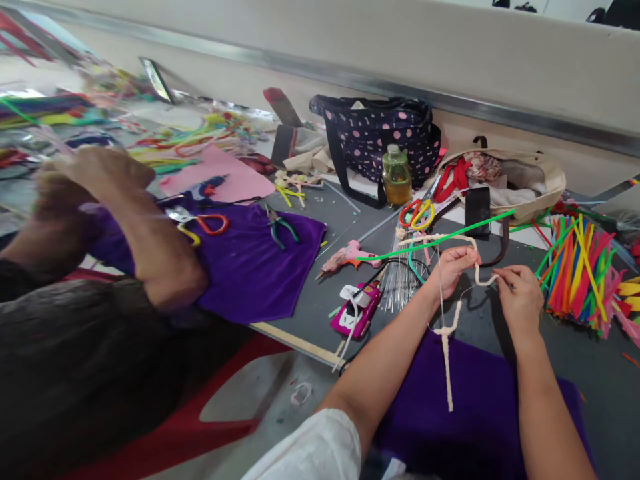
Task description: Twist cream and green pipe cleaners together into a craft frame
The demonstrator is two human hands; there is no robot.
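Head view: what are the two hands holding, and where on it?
Both hold a cream pipe-cleaner piece: left hand near its upper bend, right hand pinching the curled end. A green pipe cleaner crosses above.

Grey work table (320, 293), pale wall (400, 47) with metal rail (500, 117), even light

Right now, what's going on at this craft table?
Both hands work a cream pipe cleaner: the left hand pinches its upper part with a green pipe cleaner, and the right hand holds its bent end. A co-worker's arm rests on a purple cloth at left.
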